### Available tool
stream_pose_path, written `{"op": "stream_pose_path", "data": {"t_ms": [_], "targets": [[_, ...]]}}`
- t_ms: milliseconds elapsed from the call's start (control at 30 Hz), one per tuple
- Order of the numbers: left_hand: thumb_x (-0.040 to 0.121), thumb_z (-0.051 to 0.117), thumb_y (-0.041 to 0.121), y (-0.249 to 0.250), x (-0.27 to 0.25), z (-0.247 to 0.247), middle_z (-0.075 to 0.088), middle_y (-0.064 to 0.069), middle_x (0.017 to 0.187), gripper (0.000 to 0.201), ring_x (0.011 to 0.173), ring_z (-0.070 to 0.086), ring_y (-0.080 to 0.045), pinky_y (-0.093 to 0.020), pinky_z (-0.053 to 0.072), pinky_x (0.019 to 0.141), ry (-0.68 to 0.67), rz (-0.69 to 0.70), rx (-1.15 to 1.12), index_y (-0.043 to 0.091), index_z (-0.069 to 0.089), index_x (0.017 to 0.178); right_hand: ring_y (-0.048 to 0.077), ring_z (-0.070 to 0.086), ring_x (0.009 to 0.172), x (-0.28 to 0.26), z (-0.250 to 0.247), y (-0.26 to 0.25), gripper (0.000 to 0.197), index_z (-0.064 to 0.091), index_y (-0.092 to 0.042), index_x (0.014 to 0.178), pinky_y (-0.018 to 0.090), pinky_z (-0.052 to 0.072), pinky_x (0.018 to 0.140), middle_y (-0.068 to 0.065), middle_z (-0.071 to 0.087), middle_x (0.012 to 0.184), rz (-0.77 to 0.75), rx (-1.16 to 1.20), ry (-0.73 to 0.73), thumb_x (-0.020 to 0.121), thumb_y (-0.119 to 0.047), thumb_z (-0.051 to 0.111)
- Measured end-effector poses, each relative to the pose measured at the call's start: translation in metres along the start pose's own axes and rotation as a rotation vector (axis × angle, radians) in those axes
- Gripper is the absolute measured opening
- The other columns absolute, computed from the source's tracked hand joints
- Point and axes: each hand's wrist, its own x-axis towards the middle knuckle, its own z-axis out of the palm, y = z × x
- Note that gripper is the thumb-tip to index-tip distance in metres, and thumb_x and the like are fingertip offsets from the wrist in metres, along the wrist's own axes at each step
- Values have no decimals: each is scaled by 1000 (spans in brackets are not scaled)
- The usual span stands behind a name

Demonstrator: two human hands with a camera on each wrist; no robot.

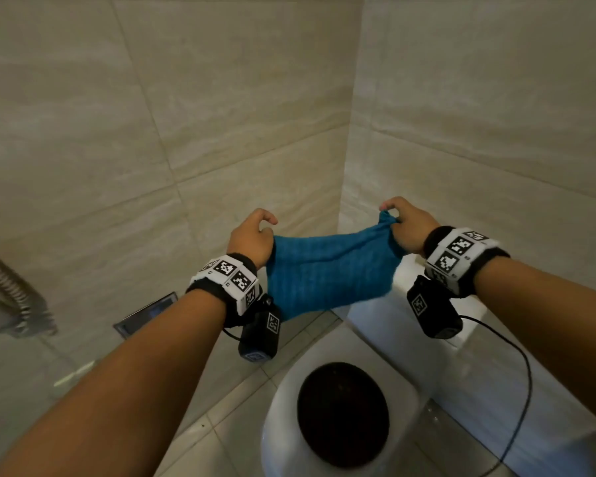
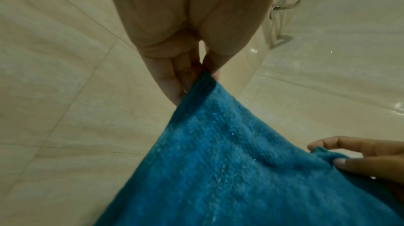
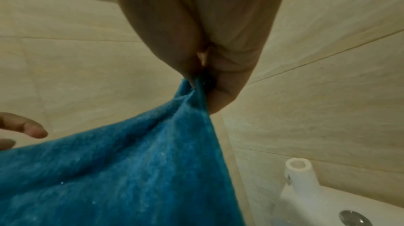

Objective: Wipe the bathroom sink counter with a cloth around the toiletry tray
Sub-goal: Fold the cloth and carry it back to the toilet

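Observation:
A blue terry cloth hangs spread in the air between my two hands, above a white toilet. My left hand pinches its left upper corner, seen close in the left wrist view with the cloth falling away below. My right hand pinches the bunched right upper corner; in the right wrist view the hand grips a gathered fold of the cloth. No sink counter or toiletry tray is in view.
A white toilet bowl with a dark opening sits below, its cistern against the right wall with a flush button. Beige tiled walls meet in a corner behind. A metal rack is at left, a floor drain beyond.

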Motion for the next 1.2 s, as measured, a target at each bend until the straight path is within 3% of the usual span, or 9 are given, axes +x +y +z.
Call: {"op": "stream_pose_path", "data": {"t_ms": [100, 233, 400, 500, 567, 667, 767, 933, 1200], "targets": [[93, 37, 6, -6, 7, 0, 61, -7, 77, 34, 70, 58, -26, -41, 57, 71, -11, -20, -57, 25, 62, 78, 27, 51, 84, 6, 1, 5, 28, 46, -17, 124, 29, 37, 70, 19, 58, 113, 30, -3, 64, 97, -21, 44], [89, 48, 9, -10, 11, 1, 64, -3, 91, 27, 97, 62, -28, -44, 52, 90, -71, -89, -123, 25, 63, 73, 30, 60, 90, 11, -1, 7, 36, 47, -19, 124, 38, 53, 77, 15, 59, 109, 62, 256, 25, 90, -23, 58], [82, 65, 7, -8, 12, 0, 58, -1, 84, 22, 78, 57, -16, -22, 44, 65, -129, -50, -57, 20, 63, 100, 26, 63, 81, 11, -10, 9, 40, 49, -19, 120, 33, 56, 63, 13, 60, 98, 101, 561, 85, 84, -20, 67], [84, 64, 8, -7, 13, 1, 62, -3, 86, 16, 84, 60, -21, -27, 47, 72, -75, -20, -59, 22, 65, 91, 20, 58, 77, 12, -13, 9, 4, 59, -16, 92, 30, 50, 65, 9, 60, 91, 110, 648, 47, 88, -16, 60], [85, 65, 9, -5, 11, 3, 64, -1, 92, 12, 92, 60, -19, -27, 46, 79, -60, -21, -42, 18, 68, 92, 14, 55, 79, 9, -16, 9, 9, 61, -16, 93, 23, 44, 64, 2, 59, 86, 75, 653, -106, 88, -9, 59], [85, 67, 9, -4, 9, 5, 62, 0, 94, 18, 90, 55, -14, -22, 43, 79, -49, -17, 6, 12, 70, 102, 15, 58, 90, 9, -18, 13, 39, 61, -12, 113, 23, 47, 74, 3, 62, 99, 49, 527, -233, 81, 10, 60], [84, 68, 11, -7, 6, 4, 61, -1, 87, 12, 82, 55, -14, -20, 40, 68, -11, -24, 82, 10, 70, 96, 16, 57, 87, 12, -21, 20, 37, 66, -9, 114, 27, 43, 81, 5, 63, 101, -17, 121, -103, 80, 5, 64], [90, 61, 18, -11, -1, 6, 57, -1, 82, 7, 78, 51, -16, -23, 35, 64, -4, -20, 169, 12, 62, 87, 20, 55, 82, 9, -19, 29, 19, 72, -10, 97, 28, 44, 73, 10, 66, 93, -29, -84, -61, 89, -21, 60], [97, 47, 25, -16, -6, 11, 47, 1, 70, 23, 75, 47, -20, -22, 33, 56, -122, -39, 225, 13, 48, 78, 21, 49, 73, 4, -14, 29, 26, 65, -8, 85, 25, 35, 56, 5, 55, 72, -34, -166, -89, 95, -26, 49]]}}
